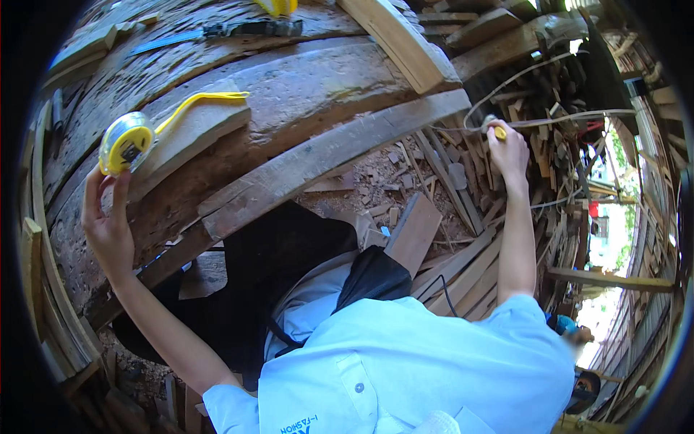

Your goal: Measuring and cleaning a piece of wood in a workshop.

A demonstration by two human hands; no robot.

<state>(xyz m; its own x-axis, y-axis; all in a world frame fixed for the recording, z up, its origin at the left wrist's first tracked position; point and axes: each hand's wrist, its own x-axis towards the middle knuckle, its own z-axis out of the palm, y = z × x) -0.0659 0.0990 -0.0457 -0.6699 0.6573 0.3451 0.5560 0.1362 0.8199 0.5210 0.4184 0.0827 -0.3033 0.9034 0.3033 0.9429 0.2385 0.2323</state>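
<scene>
Over the left part of the weathered timber bench (311, 76), the person's left hand (108, 230) grasps a yellow tape measure (127, 147) in its fingertips. Just to the right, a yellow strip (194, 103) runs along a wooden block (199, 132). Farther right, the right hand (510, 153) is clenched around a small yellow object (499, 133), near a pale cord (585, 115).

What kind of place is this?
It looks like a woodworking shop: there are piled wooden boards, wood scraps scattered on the ground, and what seems to be a yellow tape measure in the left hand.
</scene>
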